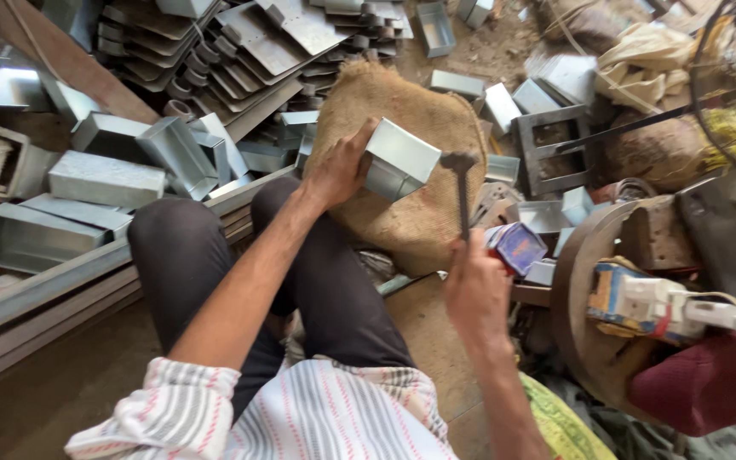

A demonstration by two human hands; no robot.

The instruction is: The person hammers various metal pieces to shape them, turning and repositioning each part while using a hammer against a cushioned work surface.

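On the burlap sack [411,213], the left hand [338,166] grasps a folded sheet-metal box [398,160]. The right hand [474,285], fingers clenched round a hammer [460,183], holds it just right of the box.

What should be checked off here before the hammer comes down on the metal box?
1. Left hand grips the sheet-metal box: ok, fingers wrap its near edge.
2. Box is backed by the burlap-covered block: ok, it rests against it.
3. Right hand holds the hammer firmly: ok, fist closed around the handle.
4. Hammer head is clear of the left fingers: ok, it sits at the box's far side.
5. Exact spot the head will strike: cannot tell.
6. Space around the right hand: not ok, a small blue and red packet and scrap crowd it.
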